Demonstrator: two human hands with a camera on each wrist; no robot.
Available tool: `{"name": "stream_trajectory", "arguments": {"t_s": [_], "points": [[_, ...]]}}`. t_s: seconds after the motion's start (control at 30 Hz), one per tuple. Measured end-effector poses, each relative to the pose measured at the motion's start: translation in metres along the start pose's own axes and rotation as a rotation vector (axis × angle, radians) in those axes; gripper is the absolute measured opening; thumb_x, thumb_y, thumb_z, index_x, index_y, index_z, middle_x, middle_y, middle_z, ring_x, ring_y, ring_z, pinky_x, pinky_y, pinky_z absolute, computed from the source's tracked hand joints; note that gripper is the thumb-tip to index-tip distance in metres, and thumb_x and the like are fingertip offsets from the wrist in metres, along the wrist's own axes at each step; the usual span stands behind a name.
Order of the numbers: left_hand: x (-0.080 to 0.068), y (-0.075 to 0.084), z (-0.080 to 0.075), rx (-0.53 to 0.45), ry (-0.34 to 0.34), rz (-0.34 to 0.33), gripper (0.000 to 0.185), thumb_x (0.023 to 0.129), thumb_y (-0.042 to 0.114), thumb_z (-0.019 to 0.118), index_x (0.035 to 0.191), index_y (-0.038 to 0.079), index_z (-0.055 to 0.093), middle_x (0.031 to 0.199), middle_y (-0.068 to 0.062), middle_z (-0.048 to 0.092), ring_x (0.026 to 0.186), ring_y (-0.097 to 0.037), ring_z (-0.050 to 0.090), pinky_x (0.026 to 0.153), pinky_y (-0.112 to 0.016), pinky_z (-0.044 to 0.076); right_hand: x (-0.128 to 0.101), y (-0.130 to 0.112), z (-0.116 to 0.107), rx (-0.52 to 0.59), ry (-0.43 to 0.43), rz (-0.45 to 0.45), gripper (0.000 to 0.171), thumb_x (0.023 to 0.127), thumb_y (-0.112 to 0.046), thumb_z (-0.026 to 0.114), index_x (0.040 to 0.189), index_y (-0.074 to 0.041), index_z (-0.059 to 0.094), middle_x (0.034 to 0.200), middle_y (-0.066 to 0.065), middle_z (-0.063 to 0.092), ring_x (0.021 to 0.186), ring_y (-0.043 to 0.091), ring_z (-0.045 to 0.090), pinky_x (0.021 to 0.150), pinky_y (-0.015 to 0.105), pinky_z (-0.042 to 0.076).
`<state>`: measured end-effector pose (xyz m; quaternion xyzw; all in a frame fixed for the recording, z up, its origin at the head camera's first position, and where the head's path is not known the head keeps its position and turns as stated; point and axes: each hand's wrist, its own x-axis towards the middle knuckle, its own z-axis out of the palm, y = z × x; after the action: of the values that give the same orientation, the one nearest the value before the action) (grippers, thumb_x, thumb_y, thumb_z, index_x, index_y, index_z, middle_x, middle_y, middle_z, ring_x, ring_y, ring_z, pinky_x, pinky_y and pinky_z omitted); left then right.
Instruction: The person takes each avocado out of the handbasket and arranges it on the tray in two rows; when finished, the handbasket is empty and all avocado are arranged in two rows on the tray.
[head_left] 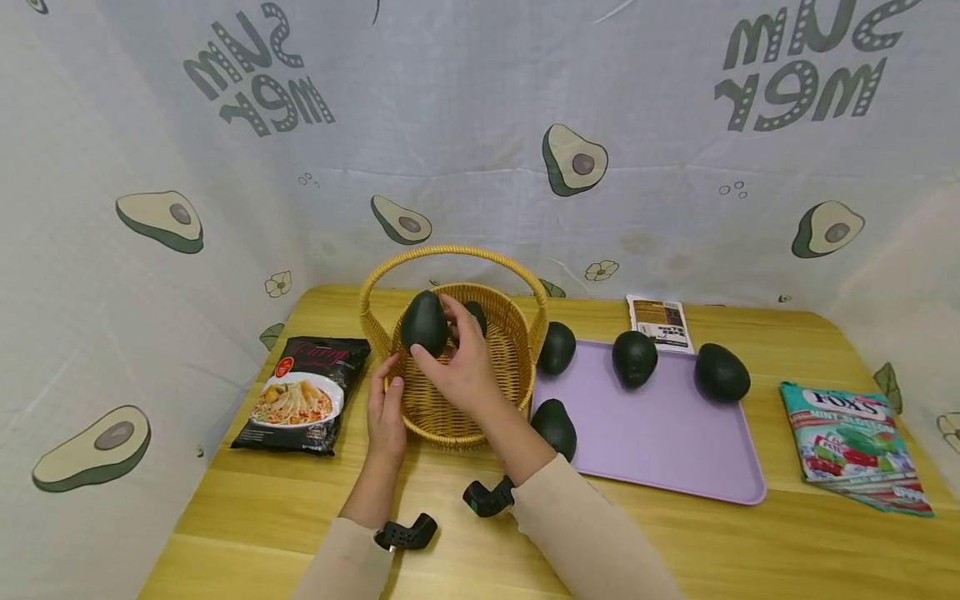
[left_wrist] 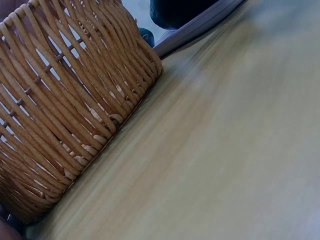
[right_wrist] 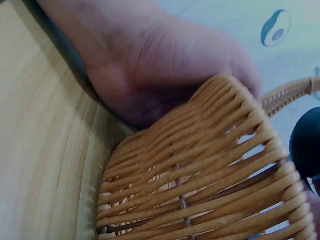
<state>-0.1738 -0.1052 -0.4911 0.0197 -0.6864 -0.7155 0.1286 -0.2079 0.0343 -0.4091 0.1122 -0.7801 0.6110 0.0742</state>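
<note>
My right hand (head_left: 465, 367) grips a dark green avocado (head_left: 424, 323) just above the left part of a yellow wicker basket (head_left: 517, 367) with a tall arched handle. Inside the basket lies another avocado (head_left: 476, 316), partly hidden behind my right fingers. On the basket's left side, my left hand (head_left: 387, 417) rests against the rim, its fingers fairly straight. The right wrist view shows my right hand (right_wrist: 165, 60) beyond the woven wall, with a held avocado (right_wrist: 306, 142) at the edge. Only woven basket wall (left_wrist: 75, 95) fills most of the left wrist view's upper left.
Several avocados, such as one (head_left: 634, 360), lie on or beside a lilac tray (head_left: 660, 442) right of the basket. A black noodle packet (head_left: 303, 396) lies left, a white-brown packet (head_left: 660, 323) behind the tray, and a teal Fox's candy bag (head_left: 855, 446) far right.
</note>
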Motion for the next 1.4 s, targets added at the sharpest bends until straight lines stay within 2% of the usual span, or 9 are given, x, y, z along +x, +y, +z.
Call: {"name": "stream_trajectory", "arguments": {"t_s": [0.17,0.47,0.6,0.77,0.87,0.97,1.2,1.4], "points": [[0.000,0.000,0.000,-0.005,0.005,0.008,0.042,0.108,0.015,0.039,0.146,0.002,0.047,0.156,-0.016,0.043,0.148,-0.026,0.033,0.117,-0.035,0.028,-0.012,-0.009,-0.005,0.039,-0.002,0.060,0.085,0.088,-0.020,0.076,0.160,-0.022,0.030,0.147,0.015,0.051,0.129,0.032,0.057,0.099,0.051,0.054],[-0.002,0.002,-0.001,0.001,-0.013,0.006,0.042,0.107,0.016,0.039,0.147,0.002,0.046,0.159,-0.015,0.039,0.152,-0.028,0.027,0.122,-0.054,0.020,-0.038,-0.021,-0.026,-0.062,-0.074,0.112,0.091,0.085,-0.026,0.081,0.160,-0.032,0.028,0.144,0.013,0.048,0.123,0.034,0.058,0.090,0.046,0.058],[-0.002,0.001,-0.002,-0.002,-0.019,0.010,0.043,0.108,0.017,0.039,0.147,0.002,0.046,0.159,-0.014,0.039,0.152,-0.028,0.028,0.121,-0.049,0.022,-0.047,-0.023,-0.038,-0.103,-0.088,0.127,0.092,0.084,-0.027,0.083,0.159,-0.034,0.030,0.143,0.010,0.047,0.120,0.032,0.059,0.090,0.045,0.058],[-0.001,0.001,-0.002,-0.007,-0.014,0.006,0.043,0.108,0.017,0.038,0.148,0.003,0.046,0.158,-0.013,0.040,0.148,-0.025,0.033,0.114,-0.028,0.030,-0.057,-0.024,-0.055,-0.115,-0.113,0.161,0.090,0.084,-0.028,0.083,0.157,-0.037,0.031,0.143,0.007,0.046,0.122,0.030,0.058,0.092,0.045,0.057],[-0.001,0.002,-0.002,-0.010,-0.009,0.009,0.043,0.108,0.017,0.038,0.148,0.003,0.046,0.158,-0.014,0.041,0.146,-0.026,0.034,0.110,-0.019,0.032,-0.063,-0.026,-0.066,-0.128,-0.116,0.168,0.090,0.083,-0.028,0.084,0.156,-0.036,0.032,0.141,0.007,0.046,0.120,0.031,0.058,0.090,0.044,0.057],[-0.001,0.002,-0.002,-0.017,-0.009,0.010,0.043,0.108,0.017,0.038,0.148,0.002,0.046,0.159,-0.015,0.039,0.147,-0.027,0.033,0.111,-0.021,0.031,-0.068,-0.028,-0.075,-0.129,-0.117,0.172,0.089,0.083,-0.028,0.085,0.154,-0.034,0.032,0.142,0.007,0.047,0.118,0.031,0.060,0.086,0.041,0.057],[-0.001,0.003,-0.002,-0.032,-0.019,0.010,0.043,0.108,0.017,0.037,0.147,0.001,0.045,0.160,-0.015,0.038,0.151,-0.027,0.028,0.119,-0.040,0.023,-0.078,-0.026,-0.092,-0.127,-0.118,0.161,0.089,0.085,-0.026,0.084,0.155,-0.034,0.029,0.143,0.011,0.046,0.119,0.032,0.059,0.088,0.042,0.055],[-0.001,0.002,0.000,-0.042,-0.026,0.007,0.043,0.108,0.016,0.037,0.148,0.000,0.044,0.160,-0.015,0.037,0.150,-0.027,0.030,0.115,-0.028,0.028,-0.086,-0.026,-0.108,-0.188,-0.111,0.149,0.090,0.084,-0.023,0.084,0.156,-0.030,0.030,0.136,0.014,0.051,0.112,0.030,0.062,0.088,0.043,0.056]]}}
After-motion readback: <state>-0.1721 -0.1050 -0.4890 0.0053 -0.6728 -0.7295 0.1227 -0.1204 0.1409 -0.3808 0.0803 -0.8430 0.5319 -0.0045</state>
